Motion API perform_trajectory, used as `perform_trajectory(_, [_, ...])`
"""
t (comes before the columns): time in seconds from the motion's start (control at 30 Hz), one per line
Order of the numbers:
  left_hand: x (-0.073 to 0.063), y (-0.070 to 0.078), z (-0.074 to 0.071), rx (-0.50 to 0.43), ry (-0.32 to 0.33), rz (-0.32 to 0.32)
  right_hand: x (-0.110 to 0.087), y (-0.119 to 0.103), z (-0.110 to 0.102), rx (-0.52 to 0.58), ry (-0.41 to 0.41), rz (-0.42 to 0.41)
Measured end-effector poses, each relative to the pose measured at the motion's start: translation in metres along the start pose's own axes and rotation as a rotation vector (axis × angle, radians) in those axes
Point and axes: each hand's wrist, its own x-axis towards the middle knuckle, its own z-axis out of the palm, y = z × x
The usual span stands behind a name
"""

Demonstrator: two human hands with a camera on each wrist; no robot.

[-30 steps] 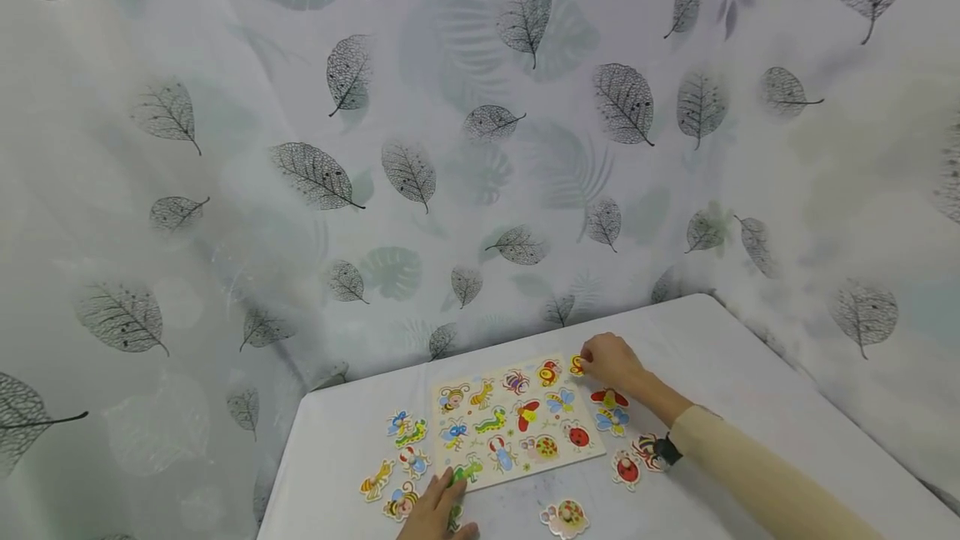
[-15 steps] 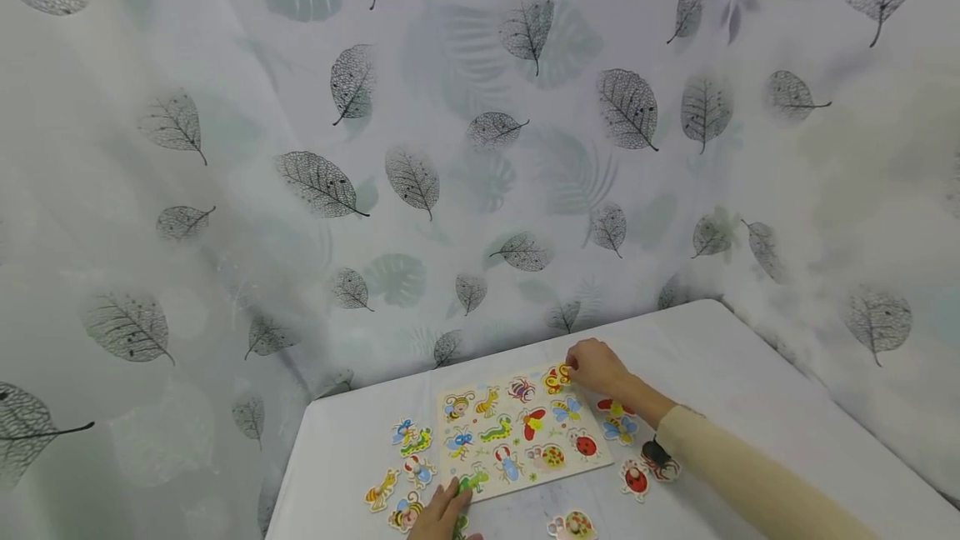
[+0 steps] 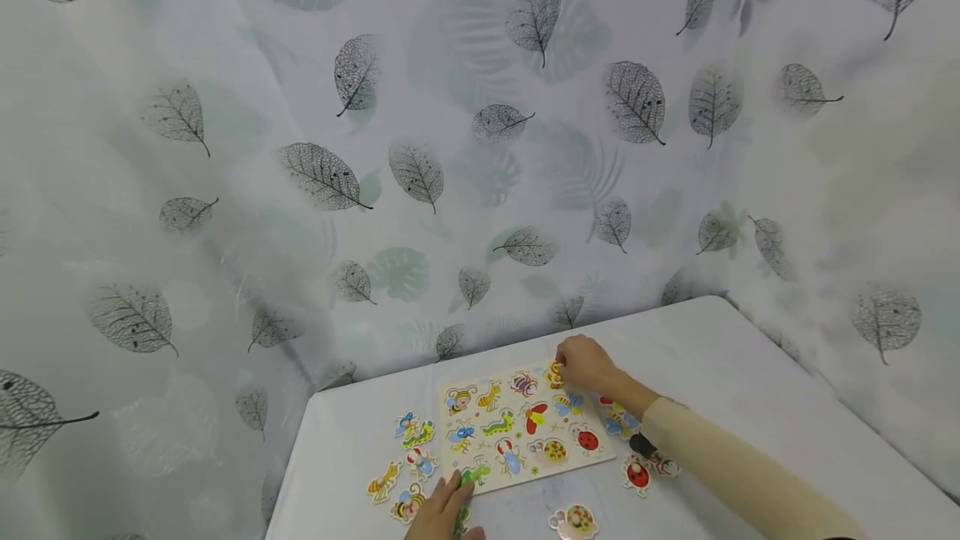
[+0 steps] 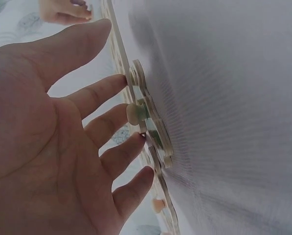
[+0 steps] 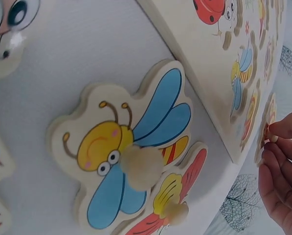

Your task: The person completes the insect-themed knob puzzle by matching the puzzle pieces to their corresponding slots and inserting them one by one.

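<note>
The wooden peg puzzle board point(image 3: 491, 445), printed with colourful insects, lies on the white table. Over its far right corner my right hand point(image 3: 588, 365) pinches the small knob of a yellow and red puzzle piece point(image 3: 553, 375). In the right wrist view this piece point(image 5: 270, 115) stands tilted at the board's corner, thumb and fingertips on its knob. My left hand point(image 3: 438, 515) rests at the near left corner of the board, fingers loosely extended. Beneath it is a green knobbed piece point(image 3: 462, 518), partly hidden; the left wrist view shows the fingertips along the board's edge point(image 4: 120, 49).
Left of the board lie several loose pieces, among them a bee point(image 3: 408, 504) and a green caterpillar point(image 3: 418, 435). To the right are a blue-winged bee point(image 5: 136, 156), a ladybird point(image 3: 637, 474) and a partly covered spider point(image 3: 664, 465). A spotted snail piece point(image 3: 574, 522) lies in front.
My right hand has brought the yellow and red piece leftward from beside the board onto its far right corner. The left hand has stayed at the near left corner.
</note>
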Motion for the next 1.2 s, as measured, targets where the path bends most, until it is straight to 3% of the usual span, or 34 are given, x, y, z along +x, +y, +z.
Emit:
perform_trajectory(0.23, [-0.001, 0.003, -0.001, 0.037, 0.016, 0.019, 0.004, -0.002, 0.003, -0.019, -0.012, -0.011])
perform_trajectory(0.47, [0.0, 0.007, -0.007, -0.001, -0.005, -0.028, 0.009, -0.003, 0.006, -0.015, -0.026, -0.015])
perform_trajectory(0.67, [0.0, 0.005, -0.005, 0.027, -0.008, 0.005, 0.007, -0.006, 0.009, -0.006, -0.064, 0.02])
perform_trajectory(1.2, [-0.006, 0.011, -0.007, 0.016, 0.008, 0.007, 0.006, -0.005, 0.014, 0.011, -0.042, -0.016])
